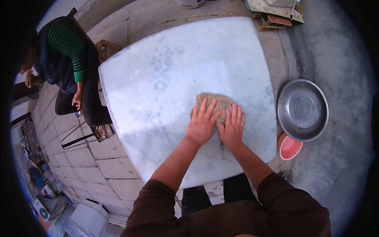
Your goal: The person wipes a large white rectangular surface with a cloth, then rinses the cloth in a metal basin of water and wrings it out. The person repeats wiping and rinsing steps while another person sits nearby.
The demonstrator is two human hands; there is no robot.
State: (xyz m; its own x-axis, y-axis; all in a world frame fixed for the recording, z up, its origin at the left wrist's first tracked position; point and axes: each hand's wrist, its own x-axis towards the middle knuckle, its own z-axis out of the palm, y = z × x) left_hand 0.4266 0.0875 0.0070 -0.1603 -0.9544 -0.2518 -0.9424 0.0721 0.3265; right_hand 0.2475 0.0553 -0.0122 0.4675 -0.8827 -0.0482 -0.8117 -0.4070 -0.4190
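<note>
A crumpled brown cloth (217, 101) lies on a pale, smooth square tabletop (183, 59). My left hand (202, 121) presses down on the cloth's left part, its fingers spread and pointing away from me. Beside it, my right hand (233, 124) rests flat on the right part of the same cloth, fingers slightly apart. Both palms face down, and neither hand is closed around the cloth. Some of the cloth is hidden under them. Faint grey smudges mark the tabletop.
Right of the table are a metal basin (305, 109) and a pink plastic basin (291, 148). A person (66, 56) sits at the left near a wooden stool (108, 47). A low wooden stool (274, 22) stands at the far right, and a white bucket (190, 3) beyond the table.
</note>
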